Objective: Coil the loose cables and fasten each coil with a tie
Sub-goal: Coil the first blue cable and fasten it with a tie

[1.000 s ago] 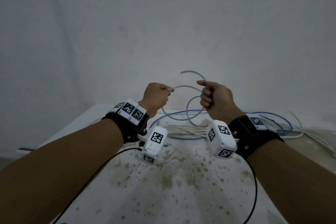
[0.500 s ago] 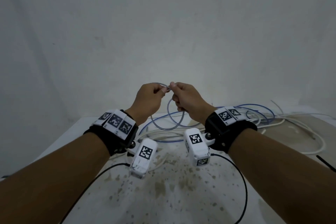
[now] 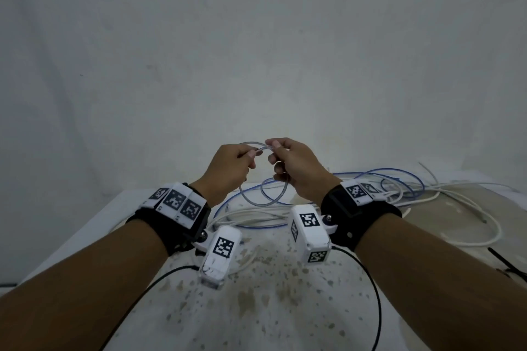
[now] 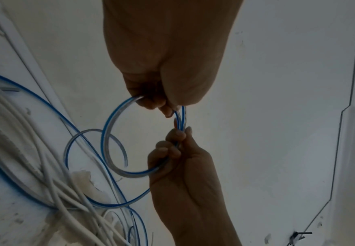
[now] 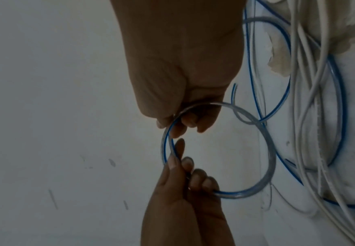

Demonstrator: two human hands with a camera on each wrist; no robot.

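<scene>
Above the table, both hands hold a clear cable with a blue stripe bent into a small loop. My left hand pinches the top of the loop between thumb and fingers. My right hand grips the same stretch right beside it, fingertips almost touching the left's. In the left wrist view the striped loop runs from the left hand round to the right hand. The right wrist view shows the loop passing through both fists, right hand above and left hand below. The cable's tail trails down to the table.
A tangle of white cables and blue-striped cable lies on the stained white table at the back and right. Black ties lie at the right edge. A plain wall rises close behind the table.
The hands have come together from about a hand's width apart. The cable arc that stood up between them is now gathered into the loop. Both hands have sunk slightly.
</scene>
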